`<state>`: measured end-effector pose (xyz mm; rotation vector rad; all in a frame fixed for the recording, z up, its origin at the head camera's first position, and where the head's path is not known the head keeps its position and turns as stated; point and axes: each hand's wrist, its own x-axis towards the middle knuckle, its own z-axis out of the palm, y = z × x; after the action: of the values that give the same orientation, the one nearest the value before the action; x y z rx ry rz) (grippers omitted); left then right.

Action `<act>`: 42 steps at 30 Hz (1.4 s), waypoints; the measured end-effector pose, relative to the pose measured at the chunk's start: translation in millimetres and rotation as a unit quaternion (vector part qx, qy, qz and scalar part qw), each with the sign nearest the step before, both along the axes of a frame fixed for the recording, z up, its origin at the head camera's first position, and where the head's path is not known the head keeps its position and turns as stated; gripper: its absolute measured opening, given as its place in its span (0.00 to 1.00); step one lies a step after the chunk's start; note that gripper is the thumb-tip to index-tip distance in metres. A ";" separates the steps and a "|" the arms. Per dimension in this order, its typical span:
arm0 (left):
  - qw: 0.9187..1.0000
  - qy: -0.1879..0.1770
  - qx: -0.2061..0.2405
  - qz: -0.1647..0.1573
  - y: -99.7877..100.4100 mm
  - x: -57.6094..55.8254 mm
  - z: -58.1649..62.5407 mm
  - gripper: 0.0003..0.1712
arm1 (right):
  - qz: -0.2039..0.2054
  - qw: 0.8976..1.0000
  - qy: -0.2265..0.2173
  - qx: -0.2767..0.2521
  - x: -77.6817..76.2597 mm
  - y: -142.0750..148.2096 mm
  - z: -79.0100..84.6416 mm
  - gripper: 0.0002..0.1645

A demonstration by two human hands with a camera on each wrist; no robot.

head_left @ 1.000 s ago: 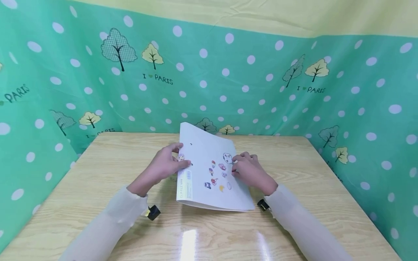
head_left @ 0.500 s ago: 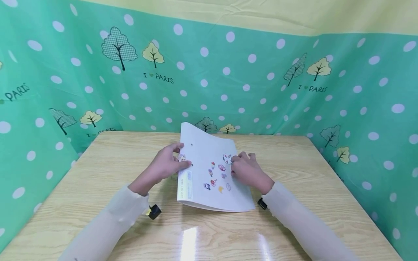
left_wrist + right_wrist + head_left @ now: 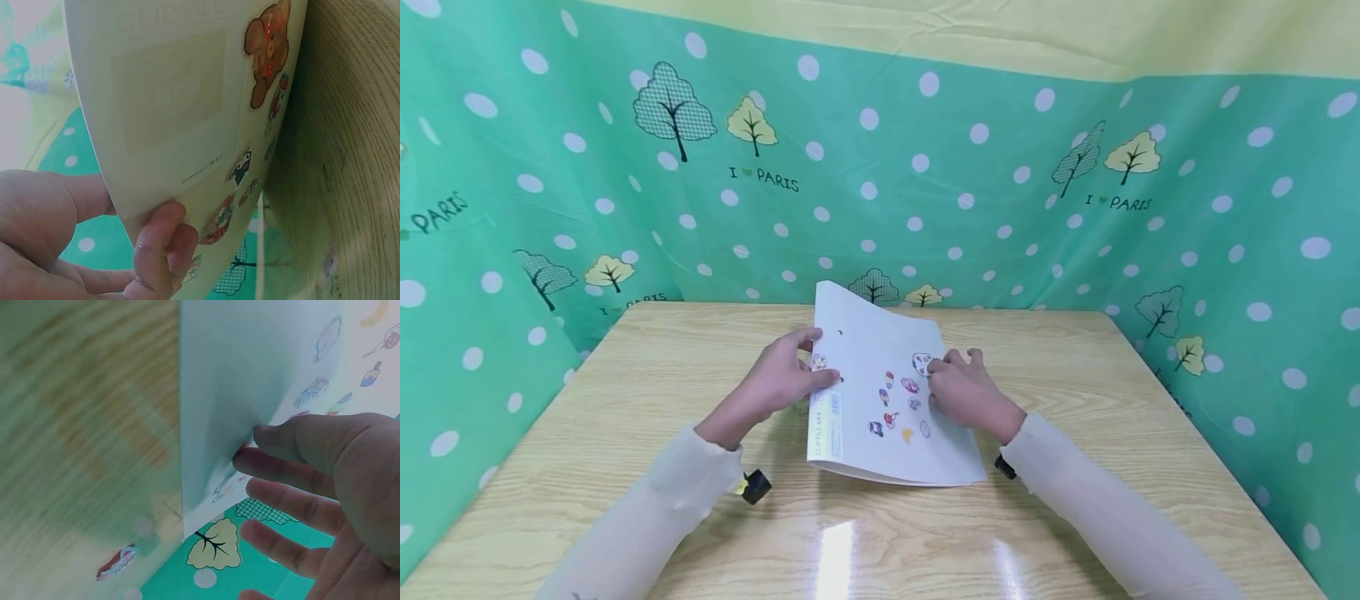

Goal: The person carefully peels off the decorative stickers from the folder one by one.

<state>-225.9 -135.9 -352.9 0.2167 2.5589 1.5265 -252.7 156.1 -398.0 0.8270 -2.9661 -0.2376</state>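
Observation:
A white clip file folder [image 3: 872, 350] stands tilted on the table, its cover dotted with several small cartoon stickers. My left hand [image 3: 786, 372] grips the spine edge, thumb on the front cover and fingers behind. In the left wrist view the back cover [image 3: 169, 94] carries a brown bear sticker [image 3: 269, 47] and smaller ones. My right hand [image 3: 967, 392] is at the cover's right side, thumb and index finger pinching at the edge of a white-rimmed sticker [image 3: 922, 363]. Its other fingers are spread in the right wrist view, and the pinched edge is mostly hidden.
The folder rests on a light wood-grain table [image 3: 685, 533]. Behind and on both sides hangs a green dotted curtain [image 3: 880, 167] printed with trees. A small black device [image 3: 756, 486] sits at the left wrist, another [image 3: 1004, 467] at the right.
My right hand has shifted slightly left, staying at the white-rimmed sticker. The left hand and the folder keep practically the same place.

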 end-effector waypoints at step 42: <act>1.000 -0.005 -0.004 0.006 -3.2 3.8 10.6 0.44 | -0.067 0.990 -0.066 -0.107 -37.0 36.0 23.6 0.06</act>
<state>-222.1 -139.0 -342.4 0.1942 2.5634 1.5168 -289.7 192.1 -374.4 0.6433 -3.0987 0.1345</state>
